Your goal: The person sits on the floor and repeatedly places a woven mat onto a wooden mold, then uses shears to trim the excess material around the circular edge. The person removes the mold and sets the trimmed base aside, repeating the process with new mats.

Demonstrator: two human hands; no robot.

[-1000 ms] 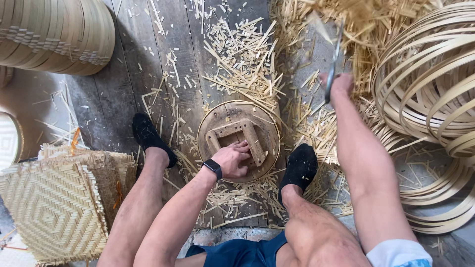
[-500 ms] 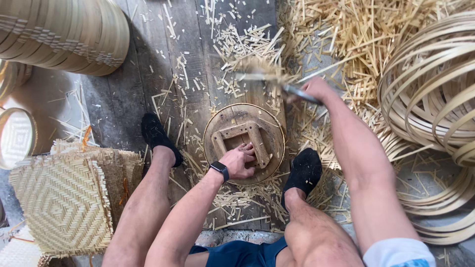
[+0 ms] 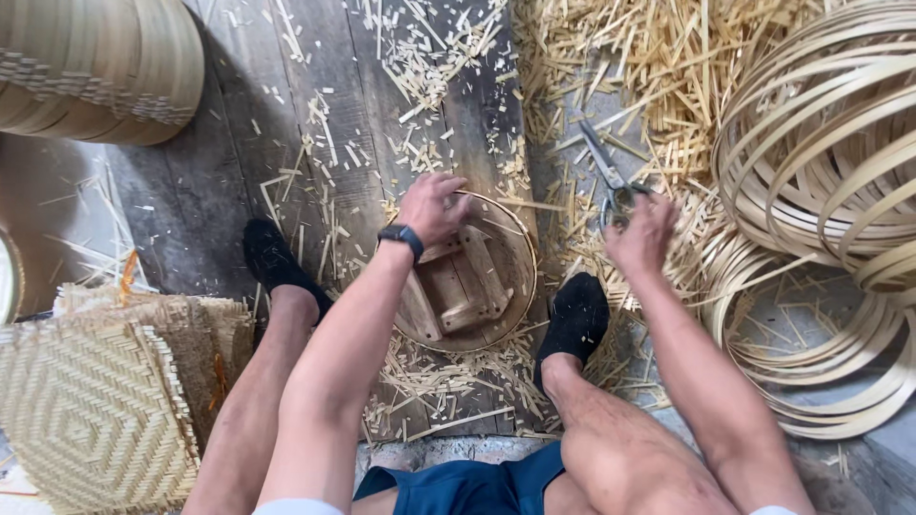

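A round wooden form [image 3: 477, 286] with a square block frame inside lies on the plank floor between my feet. My left hand [image 3: 431, 206], with a dark watch on the wrist, grips its far left rim. To the right of the form, grey scissors [image 3: 605, 170] lie among bamboo offcuts with their blades pointing away. My right hand [image 3: 639, 235] is at their handles, fingers closed on them.
Coiled bamboo strip hoops [image 3: 821, 162] pile up at the right. Stacked round woven trays [image 3: 95, 67] stand at the top left, and a woven bamboo mat [image 3: 86, 410] lies at the lower left. Cut slivers litter the planks [image 3: 239, 172]. My black-socked feet [image 3: 572, 319] flank the form.
My right hand has brought the scissors down from the far straw pile to the floor beside the form. My left hand has shifted from the form's near side to its far rim.
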